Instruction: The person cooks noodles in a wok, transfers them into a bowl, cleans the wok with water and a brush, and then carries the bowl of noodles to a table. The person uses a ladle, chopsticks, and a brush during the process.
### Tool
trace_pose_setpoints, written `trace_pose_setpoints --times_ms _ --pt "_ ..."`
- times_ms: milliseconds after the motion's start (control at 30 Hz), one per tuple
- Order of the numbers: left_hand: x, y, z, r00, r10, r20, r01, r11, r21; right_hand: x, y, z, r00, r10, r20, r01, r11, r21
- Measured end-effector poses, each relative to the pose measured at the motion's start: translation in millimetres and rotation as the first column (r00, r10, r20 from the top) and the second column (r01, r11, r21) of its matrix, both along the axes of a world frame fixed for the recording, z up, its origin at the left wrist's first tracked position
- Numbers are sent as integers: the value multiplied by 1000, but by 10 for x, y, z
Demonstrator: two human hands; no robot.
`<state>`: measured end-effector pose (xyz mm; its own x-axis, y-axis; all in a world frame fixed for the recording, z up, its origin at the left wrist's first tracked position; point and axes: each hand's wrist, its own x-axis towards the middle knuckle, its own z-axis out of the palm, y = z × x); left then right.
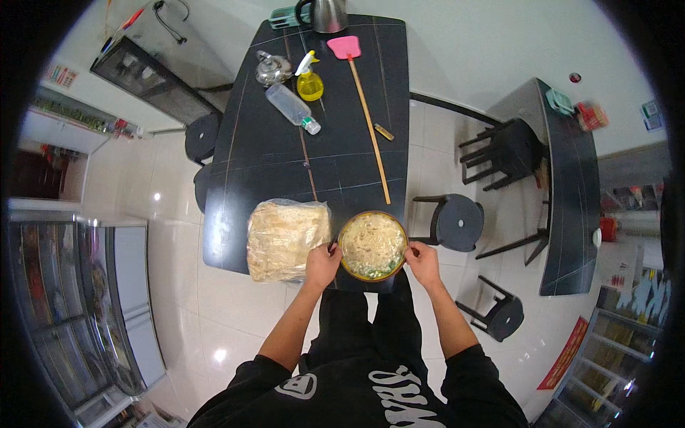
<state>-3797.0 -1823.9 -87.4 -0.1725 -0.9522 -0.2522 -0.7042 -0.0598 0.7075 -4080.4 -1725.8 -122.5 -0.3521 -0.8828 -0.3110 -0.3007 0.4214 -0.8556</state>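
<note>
A round bowl (373,245) with a yellow rim stands before me at the near edge of the black table. It holds pale food with chopped green bits near its front side, under a shiny clear film. My left hand (323,266) pinches the bowl's left side, and my right hand (423,262) pinches its right side. Both thumbs and fingertips meet at small dark parts there, perhaps handles. Just left of the bowl, close to my left hand, lies a clear plastic bag (289,241) filled with pale yellowish, sheet-like food.
On the black table (262,166) lie a pink fly swatter (366,112), a lighter (383,132) and a clear plastic bottle (291,107). Behind stand a yellow spray bottle (310,85), a glass teapot (273,68) and a metal kettle (328,16). Black stools (457,222) flank the table.
</note>
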Motion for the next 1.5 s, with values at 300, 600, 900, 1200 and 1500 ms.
trace_pose_setpoints --times_ms 300,600,900,1200,1500 --pt "-209 91 -201 961 270 57 -272 961 51 -270 -485 -219 972 194 133 -203 977 60" --pt "-268 342 -120 854 519 36 -520 854 24 -482 -729 -263 876 338 344 -367 930 22" --pt "139 2358 1125 -13 795 -606 -714 417 562 380 239 931 713 672 198 -647 740 -183" --pt "1087 4819 1866 -91 571 -816 -925 255 282 3027 2388 1979 -276 882 383 -949 -188 -252" --pt "1831 7650 1861 -335 449 -828 -936 -261 237 4726 4970 2079 -708 478 520 -608 -787 -105"
